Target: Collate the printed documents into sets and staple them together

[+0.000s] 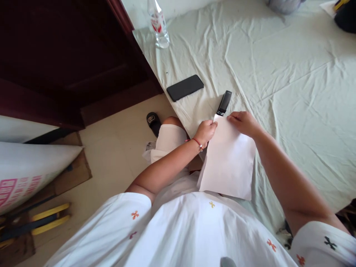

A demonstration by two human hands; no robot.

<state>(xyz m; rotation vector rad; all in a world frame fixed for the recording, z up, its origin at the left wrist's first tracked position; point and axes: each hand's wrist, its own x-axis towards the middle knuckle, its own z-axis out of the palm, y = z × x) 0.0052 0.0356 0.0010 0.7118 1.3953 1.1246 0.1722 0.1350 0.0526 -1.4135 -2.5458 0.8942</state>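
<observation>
A small stack of white paper sheets (228, 163) slopes from the table edge down toward my lap. My left hand (206, 132) grips its upper left edge, thumb on top. At the upper right edge, my right hand (243, 122) pinches the paper, its fingers curled. Just beyond the stack's top edge, between my hands, a black stapler (224, 103) lies on the cloth. Its near end meets the paper's edge; I cannot tell whether the paper sits inside its jaws.
A black phone (185, 88) lies on the pale green tablecloth (300, 96), left of the stapler. A clear bottle (160, 27) stands at the far left corner. Dark objects (346, 16) sit at the far right. On the floor are a slipper (153, 123) and a white sack (33, 170).
</observation>
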